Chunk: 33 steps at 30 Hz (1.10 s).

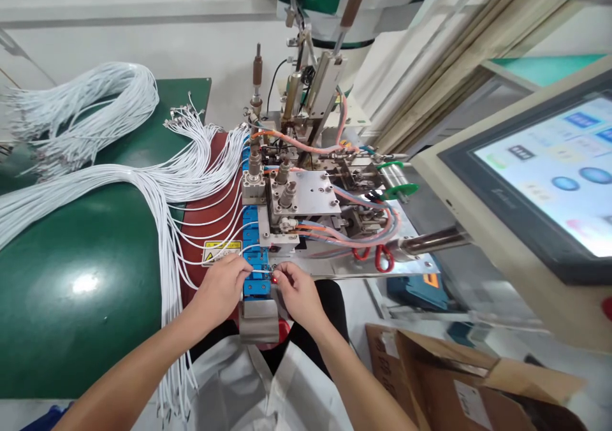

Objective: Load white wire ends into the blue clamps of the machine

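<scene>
A white cable (259,271) stretches between my two hands across the row of blue fixture blocks (251,234). My left hand (222,284) pinches it on the left side of the blocks. My right hand (300,294) is closed at the cable's end on the right side, fingertips together beside a small dark metal part; the tip itself is hidden by the fingers. A red light spot shows by the right thumb. Several other white cables (217,217) lie with their ends in the blocks further up, running left into a large bundle (136,176).
The machine (306,192) with hoses and a wire spool (394,179) stands ahead. A touchscreen (549,169) juts in from the right. Another cable bundle (109,99) lies on the green table (86,316). A cardboard box (444,380) sits low at right.
</scene>
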{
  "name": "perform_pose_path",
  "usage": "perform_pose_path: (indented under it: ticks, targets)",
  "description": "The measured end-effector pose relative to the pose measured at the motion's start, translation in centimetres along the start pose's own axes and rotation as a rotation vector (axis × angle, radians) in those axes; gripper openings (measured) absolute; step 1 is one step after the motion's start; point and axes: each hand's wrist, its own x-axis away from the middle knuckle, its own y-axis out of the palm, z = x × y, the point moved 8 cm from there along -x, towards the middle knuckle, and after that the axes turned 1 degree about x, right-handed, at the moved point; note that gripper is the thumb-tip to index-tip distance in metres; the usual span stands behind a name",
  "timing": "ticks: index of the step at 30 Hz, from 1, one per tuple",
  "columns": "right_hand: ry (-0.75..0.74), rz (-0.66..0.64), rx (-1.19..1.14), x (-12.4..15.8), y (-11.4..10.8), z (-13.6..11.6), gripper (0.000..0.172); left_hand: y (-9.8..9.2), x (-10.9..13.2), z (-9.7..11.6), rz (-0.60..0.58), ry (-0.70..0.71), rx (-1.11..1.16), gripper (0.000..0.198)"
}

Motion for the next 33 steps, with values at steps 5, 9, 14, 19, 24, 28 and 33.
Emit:
perform_pose_path:
  ticks: [5, 9, 14, 19, 24, 28, 33]
  targets:
    - [-0.197, -0.02, 0.229, -0.8, -0.3, -1.8, 0.026, 0.0, 0.1, 0.3, 0.012, 0.024, 0.018, 0.016]
    - [-0.356, -0.008, 0.423, -1.3, -0.1, -3.4, 0.028, 0.0, 0.3, 0.3, 0.034, 0.039, 0.021, 0.017]
    - [-0.444, 0.059, 0.459, -0.8, 0.0, -3.5, 0.027, 0.1, 0.3, 0.4, 0.037, 0.039, 0.013, 0.017]
    - [-0.222, 0.156, 0.289, -0.4, 0.3, -1.2, 0.031, 0.1, 0.5, 0.9, 0.037, 0.046, -0.105, 0.019]
    - [-0.135, 0.164, 0.19, -0.4, 0.6, -0.5, 0.034, 0.0, 0.9, 1.3, 0.063, 0.102, -0.277, 0.021]
    - [-0.071, 0.222, 0.055, -0.4, -1.0, -0.2, 0.03, 0.4, 1.1, 0.9, 0.021, 0.128, -0.234, 0.021]
    - [-0.094, 0.315, -0.163, 0.9, -3.5, -0.1, 0.03, -1.1, 2.4, 2.4, 0.007, 0.171, -0.271, 0.024]
